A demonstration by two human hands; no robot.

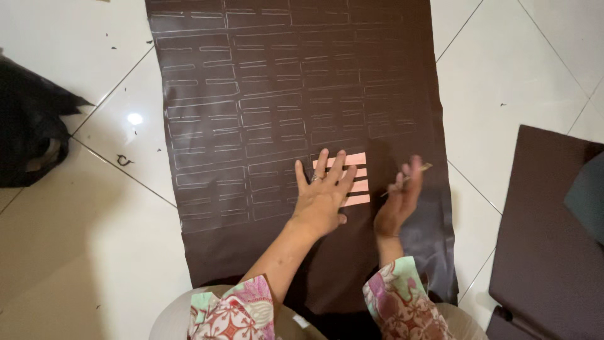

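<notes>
A long sheet of dark brown material (283, 252) lies on the tiled floor, covered with chalk outlines of slotted rectangles. My left hand (322, 192) presses flat, fingers spread, on a pink slotted template (358, 184) that rests on the sheet. Just right of the template, my right hand (397, 203) is raised slightly and holds a thin marking stick (416, 174), its tip pointing up and right. Both sleeves are floral.
White floor tiles (100, 220) surround the sheet, with small dark scraps scattered at the upper left. A black bag or cloth (28, 135) sits at the left edge. Another dark brown piece (544, 252) lies at the right, with a greenish object (588, 195) on it.
</notes>
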